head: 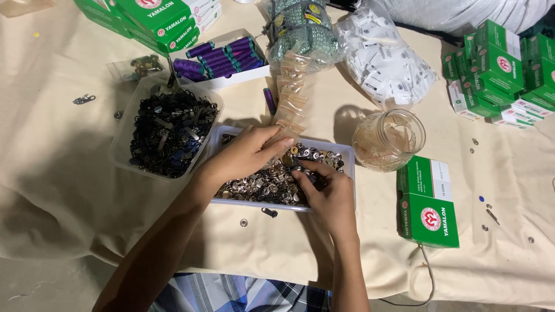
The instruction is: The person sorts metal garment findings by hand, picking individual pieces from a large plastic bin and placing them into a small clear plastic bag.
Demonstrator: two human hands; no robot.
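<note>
A clear rectangular tray [349, 155] full of small silver metal fasteners [260, 186] lies on the cream cloth in front of me. My left hand [245, 155] hovers over its left half, pinching the lower end of a strip of small clear bags [292, 92] that runs away toward the back. Over the tray's right half, my right hand [329, 193] has its fingertips down among the fasteners, closed on a small dark metal piece.
A clear tub of black metal pieces [167, 130] stands left of the tray. A glass jar [388, 140] and green boxes [429, 202] are to the right, more green boxes [497, 72] far right. Purple thread spools [222, 58] and bagged white parts [387, 63] are behind.
</note>
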